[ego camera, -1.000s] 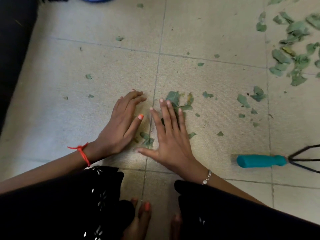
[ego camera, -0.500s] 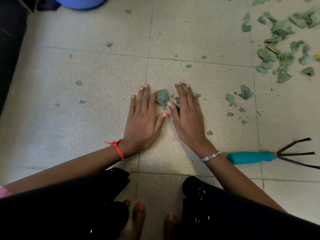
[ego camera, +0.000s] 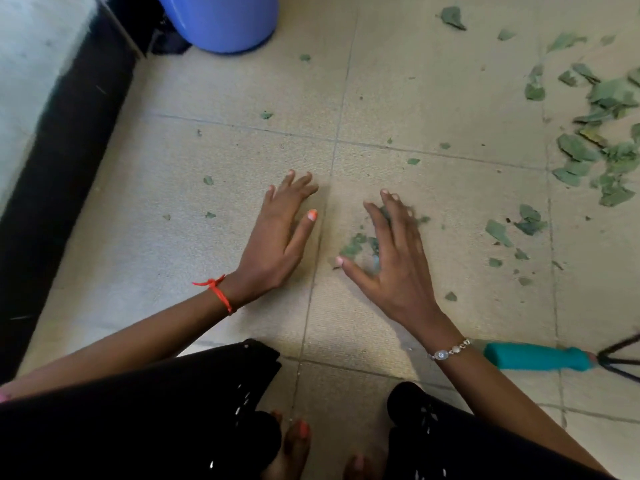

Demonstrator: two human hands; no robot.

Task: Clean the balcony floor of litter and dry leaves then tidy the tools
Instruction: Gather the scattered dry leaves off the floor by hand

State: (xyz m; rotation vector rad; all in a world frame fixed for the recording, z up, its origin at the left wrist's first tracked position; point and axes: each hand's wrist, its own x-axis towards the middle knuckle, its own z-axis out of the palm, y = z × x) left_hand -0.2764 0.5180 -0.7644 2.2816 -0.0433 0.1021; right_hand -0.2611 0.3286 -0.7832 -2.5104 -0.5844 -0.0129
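Nearest the camera, the person's knees in dark cloth and bare toes (ego camera: pixel 296 441) show a low squat on the tiled balcony floor (ego camera: pixel 433 98). Just beside the right wrist lies a hand rake (ego camera: pixel 533 356) with a teal handle, flat on the tiles, its dark tines running out of frame to the right; nobody holds it.

Ahead, both hands are down on the floor. The left hand (ego camera: pixel 277 240) lies palm down, its fingers (ego camera: pixel 294 188) straight and slightly spread, gripping nothing. The right hand (ego camera: pixel 394 268) is also spread open with the thumb splayed wide. It lies over a small cluster of leaf scraps (ego camera: pixel 351 249) that sits in the gap between the two hands. Motion blur hides whether any scrap is caught between its fingers.

The scraps look thin, dry and almost weightless, so they will probably crumble under a pinch and slide away from a fast sweep. Scooping with two cupped palms, edges kept on the tile, seems the surest hold.

To the right of that hand lie a few larger loose leaves (ego camera: pixel 530 223), and small flecks (ego camera: pixel 207 180) dot the tile on the left. Farther right, a bigger leaf pile (ego camera: pixel 602 154) spreads towards the frame edge. At the far end a blue bucket (ego camera: pixel 225 22) stands by the dark skirting (ego camera: pixel 52 174), a likely place for the litter.
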